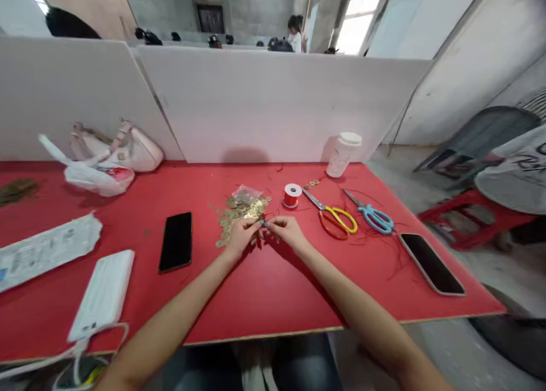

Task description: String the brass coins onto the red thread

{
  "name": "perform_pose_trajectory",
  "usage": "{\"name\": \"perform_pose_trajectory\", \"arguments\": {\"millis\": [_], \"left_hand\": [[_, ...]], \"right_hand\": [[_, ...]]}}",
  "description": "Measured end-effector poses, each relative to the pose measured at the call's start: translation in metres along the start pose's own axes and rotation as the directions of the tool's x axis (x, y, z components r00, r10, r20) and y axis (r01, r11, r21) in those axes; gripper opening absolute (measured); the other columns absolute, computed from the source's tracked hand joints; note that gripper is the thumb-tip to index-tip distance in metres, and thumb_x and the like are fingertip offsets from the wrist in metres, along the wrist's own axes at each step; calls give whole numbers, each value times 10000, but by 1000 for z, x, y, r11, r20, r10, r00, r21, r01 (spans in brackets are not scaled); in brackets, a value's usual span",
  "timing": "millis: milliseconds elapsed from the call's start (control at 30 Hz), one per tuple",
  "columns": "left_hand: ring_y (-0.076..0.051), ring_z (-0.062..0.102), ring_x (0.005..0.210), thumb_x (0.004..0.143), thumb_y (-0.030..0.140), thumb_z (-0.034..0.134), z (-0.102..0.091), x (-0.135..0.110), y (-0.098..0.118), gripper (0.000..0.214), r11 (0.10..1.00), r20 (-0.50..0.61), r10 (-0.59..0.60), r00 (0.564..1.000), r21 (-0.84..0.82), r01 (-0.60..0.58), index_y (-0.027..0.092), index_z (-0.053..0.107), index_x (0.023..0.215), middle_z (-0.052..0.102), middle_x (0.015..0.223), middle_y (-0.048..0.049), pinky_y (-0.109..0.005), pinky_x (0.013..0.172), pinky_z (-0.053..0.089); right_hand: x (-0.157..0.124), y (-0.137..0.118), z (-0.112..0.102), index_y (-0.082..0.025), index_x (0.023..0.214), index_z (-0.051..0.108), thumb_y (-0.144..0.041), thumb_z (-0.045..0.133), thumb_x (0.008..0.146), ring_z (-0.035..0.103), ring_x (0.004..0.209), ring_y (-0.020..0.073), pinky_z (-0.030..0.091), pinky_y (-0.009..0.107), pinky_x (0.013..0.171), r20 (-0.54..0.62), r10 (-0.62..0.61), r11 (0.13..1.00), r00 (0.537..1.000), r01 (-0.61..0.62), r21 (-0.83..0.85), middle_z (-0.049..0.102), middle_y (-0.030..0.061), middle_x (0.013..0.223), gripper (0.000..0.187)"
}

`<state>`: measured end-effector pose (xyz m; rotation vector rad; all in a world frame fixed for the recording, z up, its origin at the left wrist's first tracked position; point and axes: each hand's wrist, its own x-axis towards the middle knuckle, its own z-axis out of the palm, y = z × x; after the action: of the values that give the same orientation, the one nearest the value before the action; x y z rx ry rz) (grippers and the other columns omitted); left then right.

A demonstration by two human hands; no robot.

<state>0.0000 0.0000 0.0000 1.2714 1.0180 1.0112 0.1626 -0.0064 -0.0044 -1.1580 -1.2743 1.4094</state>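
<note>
My left hand (244,231) and my right hand (285,230) meet above the red table, fingertips pinched close together. Between them is a small grey-blue piece (264,223), too small to name, with what looks like red thread beside it. Just behind and left of my fingers lies a pile of brass-coloured coins (239,210), some showing holes. A crumpled clear plastic bag (247,194) rests at the back of the pile. A spool of red thread (292,195) stands behind my right hand. My fingers partly hide the nearest coins.
Right of the spool lie red-and-yellow scissors (336,220), blue-handled scissors (375,217) and a phone (433,264). A white cup (343,155) stands by the partition (277,106). To the left are a black phone (176,242), a white power bank (102,294) with cables and a handbag (140,150).
</note>
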Motion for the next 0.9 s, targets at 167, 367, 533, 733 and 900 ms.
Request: {"name": "perform_pose_trajectory", "arguments": {"millis": [167, 367, 533, 733, 900], "left_hand": [[-70, 368, 276, 748, 479, 713, 1, -1, -2, 432, 997, 34, -2, 999, -79, 5, 140, 597, 505, 427, 331, 39, -191, 307, 270], [-66, 408, 307, 762, 448, 726, 2, -2, -2, 401, 995, 32, 16, 999, -103, -13, 129, 622, 543, 533, 416, 3, -185, 319, 294], [-61, 424, 310, 749, 444, 730, 4, 0, 0, 374, 999, -7, 18, 1000, -48, -18, 128, 629, 575, 566, 457, -1, -178, 312, 314], [-91, 489, 336, 768, 443, 697, 4, 0, 2, 379, 1000, -33, 8, 999, 14, -7, 135, 618, 562, 541, 439, 5, -188, 313, 382], [-125, 531, 342, 753, 447, 714, 3, 1, 4, 342, 998, -7, -62, 998, -4, 62, 120, 666, 666, 573, 462, -1, -222, 309, 433]], "right_hand": [[-2, -2, -2, -142, 679, 703, -419, 706, 723, 474, 444, 85, 347, 229, 458, 3, 7, 1000, 1000, -7, 13, 642, 23, 589, 280], [-1, -3, -2, -141, 648, 695, -438, 703, 738, 483, 461, 85, 355, 222, 467, 20, 2, 1000, 1000, -2, 2, 648, 32, 592, 310], [2, 1, 1, -142, 621, 684, -416, 686, 740, 477, 439, 91, 354, 225, 451, -9, 0, 998, 1000, 0, -63, 649, 36, 572, 299], [0, 5, 3, -154, 657, 708, -321, 616, 799, 525, 481, 114, 365, 225, 497, -22, -99, 947, 995, 87, -310, 662, 31, 570, 238], [-9, -6, -2, -182, 657, 665, -343, 624, 837, 534, 549, 129, 304, 233, 531, -16, -327, 693, 945, 229, -684, 636, 13, 591, 245]]}}
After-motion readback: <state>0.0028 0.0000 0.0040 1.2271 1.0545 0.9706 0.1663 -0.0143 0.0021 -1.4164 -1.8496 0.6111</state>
